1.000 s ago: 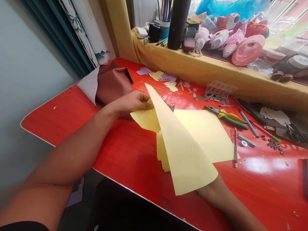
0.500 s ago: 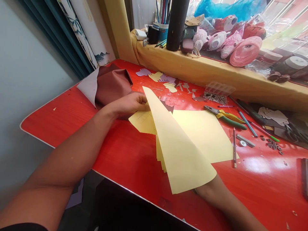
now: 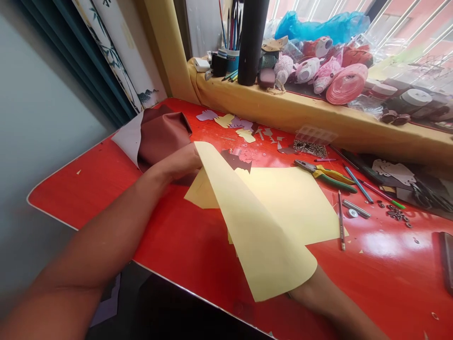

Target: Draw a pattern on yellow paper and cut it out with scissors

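Observation:
A large pale yellow paper sheet [image 3: 258, 236] rises off the table in front of me, curled and tilted. Its upper left corner covers the fingers of my left hand [image 3: 189, 158], so I cannot see whether they grip it. Beneath its lower right edge goes my right hand [image 3: 307, 286]; only the wrist side shows and the fingers are hidden. A smaller yellow paper piece [image 3: 203, 191] lies under the left hand. Another flat yellow sheet [image 3: 293, 189] rests behind the raised one, with a dark brown cut scrap [image 3: 238, 161] at its far edge.
Folded brown leather-like material [image 3: 164, 134] lies beyond my left hand. Pliers [image 3: 325, 175], a pencil [image 3: 341, 222], pens and small dark rings [image 3: 397, 213] are on the right of the red table [image 3: 177, 236]. Yellow and purple cutouts [image 3: 224, 121] lie at the back.
My left hand's fingers have gone from sight behind the sheet's upper corner. That corner has shifted left and hangs lower; the dark scrap shows more. The view has tilted slightly.

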Action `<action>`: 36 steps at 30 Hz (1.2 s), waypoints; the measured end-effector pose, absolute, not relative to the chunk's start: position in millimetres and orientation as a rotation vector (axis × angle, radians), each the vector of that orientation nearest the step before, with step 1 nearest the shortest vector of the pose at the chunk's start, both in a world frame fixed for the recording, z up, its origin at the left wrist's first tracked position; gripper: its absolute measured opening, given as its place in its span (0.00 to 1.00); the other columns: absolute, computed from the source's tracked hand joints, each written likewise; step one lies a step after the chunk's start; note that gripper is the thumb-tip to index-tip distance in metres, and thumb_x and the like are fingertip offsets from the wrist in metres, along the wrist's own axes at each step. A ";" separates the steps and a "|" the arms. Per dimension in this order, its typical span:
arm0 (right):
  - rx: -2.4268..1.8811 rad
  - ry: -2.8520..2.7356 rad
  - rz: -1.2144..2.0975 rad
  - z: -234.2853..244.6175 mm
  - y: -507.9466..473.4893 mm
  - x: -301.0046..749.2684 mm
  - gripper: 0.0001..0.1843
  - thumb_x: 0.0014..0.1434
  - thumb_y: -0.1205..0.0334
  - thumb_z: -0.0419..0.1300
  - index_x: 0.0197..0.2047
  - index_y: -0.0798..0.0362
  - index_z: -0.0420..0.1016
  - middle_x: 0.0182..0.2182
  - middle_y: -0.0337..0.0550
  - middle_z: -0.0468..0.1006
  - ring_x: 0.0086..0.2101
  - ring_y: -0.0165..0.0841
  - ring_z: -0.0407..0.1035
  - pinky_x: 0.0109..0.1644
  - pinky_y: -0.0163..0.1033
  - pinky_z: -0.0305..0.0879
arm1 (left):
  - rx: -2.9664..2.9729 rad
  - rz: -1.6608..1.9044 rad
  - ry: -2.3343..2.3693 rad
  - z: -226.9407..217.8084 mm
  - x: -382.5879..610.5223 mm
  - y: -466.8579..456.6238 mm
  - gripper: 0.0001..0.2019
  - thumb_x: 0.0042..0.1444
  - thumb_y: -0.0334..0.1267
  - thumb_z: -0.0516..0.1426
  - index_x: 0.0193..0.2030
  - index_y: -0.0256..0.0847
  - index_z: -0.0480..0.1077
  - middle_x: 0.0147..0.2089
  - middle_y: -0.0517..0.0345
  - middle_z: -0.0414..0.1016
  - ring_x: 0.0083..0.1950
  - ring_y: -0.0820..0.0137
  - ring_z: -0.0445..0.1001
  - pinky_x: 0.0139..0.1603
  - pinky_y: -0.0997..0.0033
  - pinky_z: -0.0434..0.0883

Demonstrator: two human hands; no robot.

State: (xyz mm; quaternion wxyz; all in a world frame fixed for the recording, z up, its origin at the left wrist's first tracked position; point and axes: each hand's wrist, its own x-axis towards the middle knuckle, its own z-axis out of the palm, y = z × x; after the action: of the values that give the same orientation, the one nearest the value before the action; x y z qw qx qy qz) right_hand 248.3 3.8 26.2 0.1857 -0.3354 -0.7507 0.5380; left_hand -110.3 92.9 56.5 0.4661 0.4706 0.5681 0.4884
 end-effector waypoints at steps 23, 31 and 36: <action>-0.974 -1.565 2.108 40.3 6.3 236.6 0.33 0.61 0.40 0.74 0.62 0.48 0.79 0.28 0.32 0.62 0.24 0.26 0.55 0.25 0.31 0.52 | 0.910 1.554 1.294 36.6 -126.2 112.2 0.24 0.47 0.54 0.76 0.44 0.40 0.82 0.43 0.49 0.87 0.47 0.54 0.86 0.48 0.56 0.83; -0.979 -1.369 2.273 31.0 9.0 234.1 0.35 0.60 0.40 0.75 0.64 0.46 0.76 0.35 0.37 0.78 0.17 0.22 0.67 0.21 0.30 0.62 | 0.959 1.680 1.281 43.7 -120.3 111.1 0.29 0.45 0.60 0.76 0.47 0.43 0.81 0.47 0.49 0.87 0.52 0.52 0.85 0.52 0.54 0.82; -0.947 -1.355 2.275 33.4 8.7 231.8 0.34 0.57 0.43 0.78 0.62 0.45 0.80 0.31 0.34 0.73 0.20 0.21 0.60 0.22 0.27 0.57 | 1.052 1.551 1.417 46.0 -125.3 107.8 0.31 0.45 0.65 0.73 0.47 0.45 0.81 0.45 0.51 0.87 0.45 0.53 0.85 0.43 0.58 0.81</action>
State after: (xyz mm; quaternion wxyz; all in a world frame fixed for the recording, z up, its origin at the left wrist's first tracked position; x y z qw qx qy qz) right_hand 231.8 8.7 33.4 0.1639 -0.3323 -0.4754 0.7980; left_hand -125.3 107.8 46.0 0.3858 0.4130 0.5565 0.6090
